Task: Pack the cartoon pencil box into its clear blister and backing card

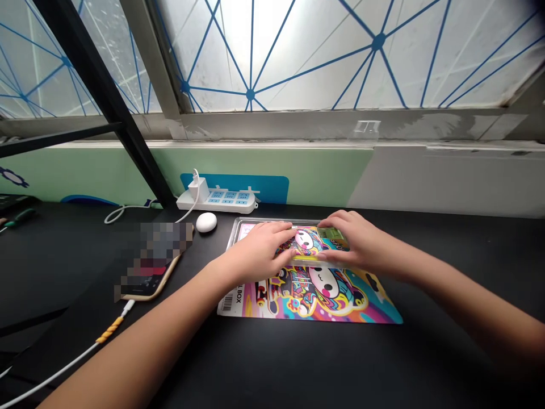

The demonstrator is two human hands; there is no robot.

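Clear tray, lying over the far part of one printed card on worktop; left hand and right hand touching, digits parted, grip uncertain; covering seemingly partial, handling unfinished.

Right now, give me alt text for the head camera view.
Left hand and right hand touch colorful cartoon-printed packaging with clear plastic on a black table. A phone lies at left; a white power strip sits behind.
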